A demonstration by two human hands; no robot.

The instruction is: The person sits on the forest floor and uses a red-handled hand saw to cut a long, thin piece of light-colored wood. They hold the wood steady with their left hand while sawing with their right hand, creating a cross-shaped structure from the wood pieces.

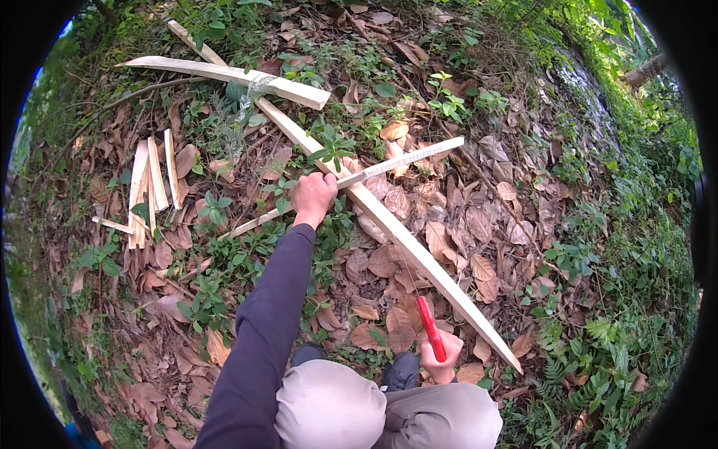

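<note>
The left hand (313, 196) has its grip closed around a thin bamboo strip (351, 179) lying across a long bamboo slat (404, 239), while the right hand (441, 365) clasps a red-handled tool (430, 328) above the leaf-covered ground (479, 194).

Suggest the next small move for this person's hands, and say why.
Probably press the thin slat flat across the long plank. The left hand grips it right at the crossing, where nothing ties the two together, while the right hand holds a red tool away from both.
</note>
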